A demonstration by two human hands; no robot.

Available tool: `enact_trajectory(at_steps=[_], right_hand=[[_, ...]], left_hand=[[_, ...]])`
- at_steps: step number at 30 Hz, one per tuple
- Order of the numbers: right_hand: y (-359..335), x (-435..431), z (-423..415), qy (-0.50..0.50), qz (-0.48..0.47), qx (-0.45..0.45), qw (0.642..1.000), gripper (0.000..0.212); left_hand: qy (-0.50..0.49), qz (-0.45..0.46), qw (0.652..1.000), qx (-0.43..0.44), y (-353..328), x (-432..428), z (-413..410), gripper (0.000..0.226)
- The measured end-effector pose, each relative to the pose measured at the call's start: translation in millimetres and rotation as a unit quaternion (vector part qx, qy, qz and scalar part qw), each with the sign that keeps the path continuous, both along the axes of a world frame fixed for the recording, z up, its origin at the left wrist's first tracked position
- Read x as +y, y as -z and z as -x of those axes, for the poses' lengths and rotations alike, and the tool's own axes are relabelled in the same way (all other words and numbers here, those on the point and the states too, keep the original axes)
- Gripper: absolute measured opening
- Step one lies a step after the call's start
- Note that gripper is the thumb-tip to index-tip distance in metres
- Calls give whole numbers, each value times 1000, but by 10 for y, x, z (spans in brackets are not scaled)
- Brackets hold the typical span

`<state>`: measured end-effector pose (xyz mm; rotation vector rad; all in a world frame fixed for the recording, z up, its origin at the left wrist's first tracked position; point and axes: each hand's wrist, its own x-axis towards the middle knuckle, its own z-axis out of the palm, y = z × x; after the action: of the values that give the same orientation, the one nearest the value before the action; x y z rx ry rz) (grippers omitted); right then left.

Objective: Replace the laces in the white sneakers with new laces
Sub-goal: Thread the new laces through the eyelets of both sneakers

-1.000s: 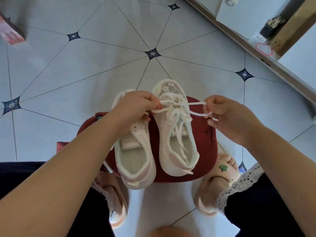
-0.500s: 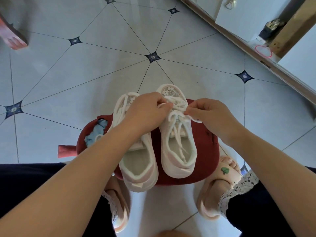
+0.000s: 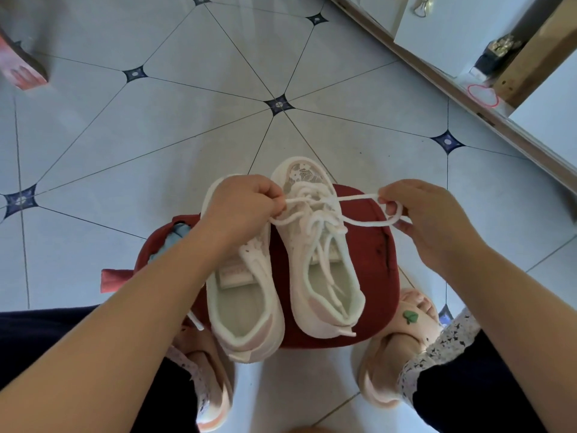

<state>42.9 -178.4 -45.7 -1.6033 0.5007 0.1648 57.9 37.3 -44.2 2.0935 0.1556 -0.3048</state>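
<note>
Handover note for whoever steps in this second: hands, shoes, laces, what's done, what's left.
Left hand: fingers pinch the white lace right at the laced sneaker.
Right hand: holds a loop of the same lace, pulled out sideways.
Both sneakers sit side by side on the red stool; the other sneaker is partly under the left forearm.
Done: one sneaker is threaded along its eyelets.
Left: probably finish the knot, then check the other sneaker, whose lacing is hidden. Old or new lace: cannot tell.

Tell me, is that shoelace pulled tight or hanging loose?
Pulled tight: the lace runs nearly straight between the left hand and right hand, both pinching it over the right sneaker.
</note>
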Motion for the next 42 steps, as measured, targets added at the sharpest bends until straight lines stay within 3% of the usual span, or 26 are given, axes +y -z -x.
enact_trajectory(at_steps=[3, 8, 11, 15, 20, 27, 30, 33, 36, 38, 41, 42], right_hand=[[2, 56, -19, -34, 9, 10, 999, 20], [-2, 218, -83, -166, 222, -14, 961, 15], [-11, 314, -83, -207, 277, -63, 936, 15], [-14, 317, -117, -174, 251, -84, 948, 14], [8, 210, -86, -84, 207, -33, 974, 13], [-2, 83, -80, -49, 213, -21, 975, 13], [11, 98, -73, -86, 243, -34, 965, 13], [58, 148, -55, -141, 278, -59, 948, 8], [39, 155, -62, -126, 372, -136, 910, 20], [-20, 170, -61, -122, 410, -194, 883, 20], [-18, 261, -21, -207, 409, -178, 871, 12], [4, 288, -4, -231, 394, -164, 874, 10]], left_hand=[[54, -14, 998, 0, -53, -35, 27, 20], [104, -114, 988, -21, -73, -165, 0, 21], [89, -156, 983, -47, -49, -216, -24, 31], [78, -134, 987, -33, -34, -199, -59, 19], [-15, -27, 999, 16, -24, -133, -22, 22], [-88, 42, 995, 25, -27, -111, -29, 27], [-59, 13, 998, 14, 0, -114, -14, 25], [-21, -42, 998, -45, 11, -151, 34, 9], [-19, -123, 978, -167, 34, -157, 80, 44], [15, -178, 950, -255, 15, -165, 96, 34], [89, -174, 958, -211, -8, -220, 125, 3], [98, -162, 964, -185, -6, -230, 136, 2]])
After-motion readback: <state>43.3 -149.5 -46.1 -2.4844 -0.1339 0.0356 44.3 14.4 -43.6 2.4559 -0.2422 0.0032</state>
